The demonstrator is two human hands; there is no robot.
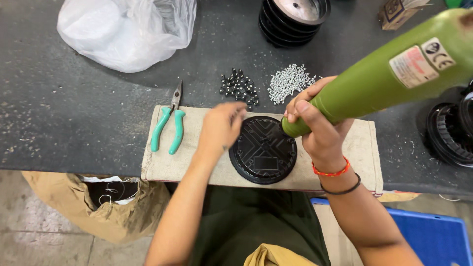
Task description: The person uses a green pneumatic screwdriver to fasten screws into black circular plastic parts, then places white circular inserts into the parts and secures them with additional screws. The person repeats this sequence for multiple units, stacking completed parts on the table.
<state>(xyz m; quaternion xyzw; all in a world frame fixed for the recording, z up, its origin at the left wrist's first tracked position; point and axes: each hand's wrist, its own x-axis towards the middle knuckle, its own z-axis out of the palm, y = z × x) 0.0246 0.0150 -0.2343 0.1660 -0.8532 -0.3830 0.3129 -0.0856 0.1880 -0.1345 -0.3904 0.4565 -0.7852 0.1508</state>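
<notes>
- The right hand (315, 123) is wrapped around the lower end of a green electric screwdriver (389, 74), fingers closed on its body, with the tip down at the upper right edge of a round black plastic cover (262, 150).
- The left hand (221, 125) rests at the cover's upper left edge, fingers curled together; it is blurred, so I cannot tell whether they pinch anything.
- The cover lies flat on a beige cloth pad (359, 148) at the near edge of the bench.
- Teal-handled pliers (169, 123) lie on the pad's left end.
- Beyond the pad sit a pile of black screws (239, 87) and a pile of silver screws (290, 80).
- The dark grey workbench (74, 123) looks scuffed and dusty, with a white plastic bag (128, 29) and stacked black parts (293, 19) further back.
- Below the bench edge are a brown sack (106, 216) and a blue crate (433, 236).
</notes>
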